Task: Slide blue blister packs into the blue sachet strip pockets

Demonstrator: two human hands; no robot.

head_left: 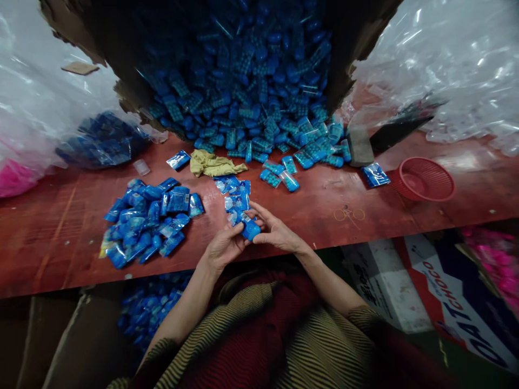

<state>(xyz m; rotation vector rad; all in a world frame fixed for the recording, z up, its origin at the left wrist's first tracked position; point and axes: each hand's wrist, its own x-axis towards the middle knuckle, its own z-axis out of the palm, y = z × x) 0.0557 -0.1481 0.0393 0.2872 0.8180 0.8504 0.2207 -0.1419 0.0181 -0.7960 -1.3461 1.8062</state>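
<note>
Both hands meet at the near edge of a red wooden table (316,208). My left hand (224,246) and my right hand (272,229) pinch one small blue packet (250,229) between their fingers. Just beyond the fingertips lies a short row of filled clear packets (236,195). A heap of finished blue packets (148,219) sits to the left of my hands.
A torn cardboard box (243,70) spills loose blue pieces across the table's back. A yellow cloth (213,163) lies near it, a red basket (424,179) at right. Clear plastic bags fill both back corners. Under the table stand boxes, one holding blue packets (152,308).
</note>
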